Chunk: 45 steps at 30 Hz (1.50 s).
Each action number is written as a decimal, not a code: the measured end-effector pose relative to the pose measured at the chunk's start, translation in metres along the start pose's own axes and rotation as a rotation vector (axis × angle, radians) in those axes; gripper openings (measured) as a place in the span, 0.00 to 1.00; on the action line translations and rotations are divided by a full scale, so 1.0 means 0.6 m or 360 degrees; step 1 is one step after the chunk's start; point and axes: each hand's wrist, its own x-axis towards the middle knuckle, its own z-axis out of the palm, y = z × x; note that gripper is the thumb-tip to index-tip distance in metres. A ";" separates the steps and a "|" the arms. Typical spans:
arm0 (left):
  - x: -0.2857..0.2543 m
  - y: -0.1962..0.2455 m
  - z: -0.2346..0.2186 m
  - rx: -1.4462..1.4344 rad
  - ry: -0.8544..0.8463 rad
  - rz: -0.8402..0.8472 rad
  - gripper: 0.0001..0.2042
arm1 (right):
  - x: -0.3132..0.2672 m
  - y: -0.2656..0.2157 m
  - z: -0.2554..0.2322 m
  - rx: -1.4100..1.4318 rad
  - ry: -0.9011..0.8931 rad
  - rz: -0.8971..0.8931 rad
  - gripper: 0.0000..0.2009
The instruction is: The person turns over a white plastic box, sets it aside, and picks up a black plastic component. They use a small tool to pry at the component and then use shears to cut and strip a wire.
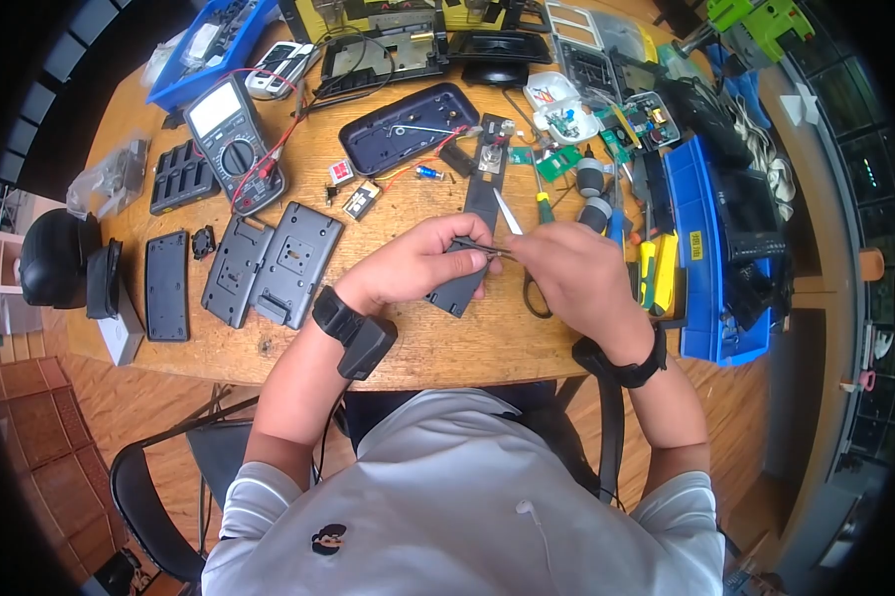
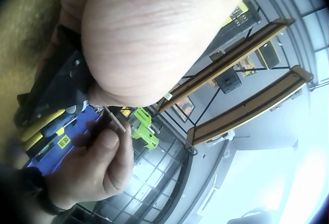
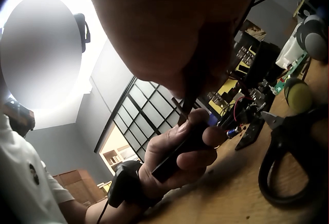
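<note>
Near the table's front edge, my left hand (image 1: 422,260) grips a flat black plastic piece (image 1: 452,295), thumb on top and fingers beneath. My right hand (image 1: 578,276) pinches a thin metal tool (image 2: 117,118), tweezers-like, pointing at the piece's upper end beside the left thumb. In the right wrist view, the tool's narrow tips (image 3: 181,111) come down at the left fingertips, and the black piece (image 3: 172,163) is seen edge-on. Scissors (image 1: 507,212) lie under and beside the right hand, a black handle loop (image 3: 264,175) on the wood.
A multimeter (image 1: 231,144), black plastic housings (image 1: 298,263) and a dark tray (image 1: 408,129) lie to the left and back. Screwdrivers (image 1: 648,273) and a blue bin (image 1: 700,214) stand at the right. Green circuit boards (image 1: 558,162), a battery (image 1: 429,173) and wires lie behind the hands.
</note>
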 end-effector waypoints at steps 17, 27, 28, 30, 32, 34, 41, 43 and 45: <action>-0.001 0.002 0.002 0.0033 0.0074 0.0090 0.04 | -0.006 0.000 0.014 0.0638 -0.0285 0.0645 0.12; 0.002 0.008 0.005 0.0011 0.0068 0.0017 0.02 | 0.009 -0.009 0.027 0.1643 0.0233 0.0937 0.09; 0.002 0.006 0.004 0.0008 0.0061 0.0022 0.02 | 0.013 -0.013 0.027 0.1642 0.0235 0.0937 0.09; 0.003 0.001 0.002 0.0005 0.0052 0.0027 0.02 | 0.022 -0.021 0.020 0.1346 0.0067 0.0857 0.08; 0.004 -0.003 0.002 0.0051 0.0051 0.0095 0.06 | 0.029 -0.026 0.017 0.1075 0.0032 0.0746 0.08; 0.002 0.003 0.006 0.0076 0.0079 0.0087 0.04 | 0.033 -0.028 0.019 0.0805 -0.0005 0.0634 0.09; -0.002 0.009 0.007 0.0138 0.0117 0.0042 0.10 | 0.034 -0.036 0.014 0.0369 -0.0054 0.0353 0.13; -0.005 0.016 0.008 0.0084 0.0119 0.0040 0.09 | 0.031 -0.034 0.013 0.0312 -0.0081 0.0342 0.13; -0.006 0.020 0.009 0.0030 0.0121 0.0039 0.07 | 0.025 -0.029 0.011 0.0163 -0.0178 0.0328 0.10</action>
